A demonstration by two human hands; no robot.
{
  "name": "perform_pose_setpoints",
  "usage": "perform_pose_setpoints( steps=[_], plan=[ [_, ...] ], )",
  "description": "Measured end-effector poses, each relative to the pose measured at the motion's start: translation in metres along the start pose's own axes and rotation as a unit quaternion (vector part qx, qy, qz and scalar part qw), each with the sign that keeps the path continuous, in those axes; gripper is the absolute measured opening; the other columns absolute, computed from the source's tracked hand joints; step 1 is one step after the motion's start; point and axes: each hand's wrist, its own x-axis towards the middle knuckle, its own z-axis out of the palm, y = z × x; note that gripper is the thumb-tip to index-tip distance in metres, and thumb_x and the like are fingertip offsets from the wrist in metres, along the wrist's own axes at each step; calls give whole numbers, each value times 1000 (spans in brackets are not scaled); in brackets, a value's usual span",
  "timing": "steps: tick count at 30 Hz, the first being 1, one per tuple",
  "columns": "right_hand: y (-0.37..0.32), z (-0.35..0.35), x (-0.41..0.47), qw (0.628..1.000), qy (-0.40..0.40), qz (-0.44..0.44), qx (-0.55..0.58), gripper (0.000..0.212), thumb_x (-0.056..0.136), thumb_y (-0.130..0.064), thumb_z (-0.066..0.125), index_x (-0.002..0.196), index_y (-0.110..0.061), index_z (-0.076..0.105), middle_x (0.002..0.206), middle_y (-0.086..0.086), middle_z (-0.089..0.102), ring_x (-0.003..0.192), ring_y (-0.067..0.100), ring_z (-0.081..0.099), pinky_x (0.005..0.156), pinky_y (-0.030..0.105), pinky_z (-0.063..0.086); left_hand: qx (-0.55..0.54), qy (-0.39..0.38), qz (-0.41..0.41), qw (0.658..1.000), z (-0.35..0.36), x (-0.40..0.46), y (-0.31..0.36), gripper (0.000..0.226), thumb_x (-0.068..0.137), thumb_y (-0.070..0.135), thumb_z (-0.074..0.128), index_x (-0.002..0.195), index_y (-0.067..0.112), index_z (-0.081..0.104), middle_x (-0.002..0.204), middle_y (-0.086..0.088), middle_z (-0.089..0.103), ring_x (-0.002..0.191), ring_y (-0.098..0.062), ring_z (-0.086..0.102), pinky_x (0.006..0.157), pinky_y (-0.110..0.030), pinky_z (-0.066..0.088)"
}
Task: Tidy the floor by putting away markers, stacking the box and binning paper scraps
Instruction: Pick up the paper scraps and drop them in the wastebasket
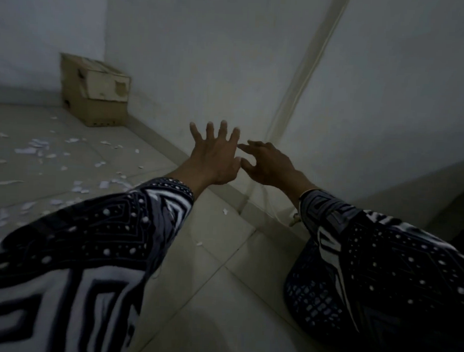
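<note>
Both my arms reach forward toward the white wall. My left hand (214,153) has its fingers spread wide and holds nothing. My right hand (267,162) is beside it with fingers loosely bent, also holding nothing. Two worn cardboard boxes (96,90) stand stacked in the far left corner. White paper scraps (38,146) lie scattered over the tiled floor at the left. Single paper scraps (225,211) lie near the wall's foot below my hands. No markers are visible.
A pale conduit or cable (307,72) runs diagonally down the wall to the skirting, ending by a small fitting (294,220). A low ledge or step (411,183) juts out at the right. The room is dim.
</note>
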Motion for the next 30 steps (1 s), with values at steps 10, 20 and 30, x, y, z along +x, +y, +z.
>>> perform_pose_setpoints(
  steps=[10,20,30],
  plan=[
    [-53,-15,45,996,-67,-45,-43,58,101,-40,47,156,-34,28,164,3,24,147,32,27,118,51,29,-56,21,-70,996,-5,-12,-36,73,99,45,37,157,11,8,164,-19,3,148,-46,5,111,-74,1],
    [-82,53,95,991,-113,-65,17,60,101,-58,38,155,-37,29,163,0,27,146,30,28,116,48,29,-29,-18,-135,990,35,-47,-125,71,99,46,37,156,12,11,164,-16,8,146,-42,13,114,-70,4],
    [-24,119,132,972,-223,-61,-36,56,101,-56,38,153,-37,35,160,3,32,146,28,28,116,52,31,-95,-63,-188,976,77,-54,-188,72,101,46,40,158,12,9,166,-13,0,148,-40,16,118,-57,21]
  ],
)
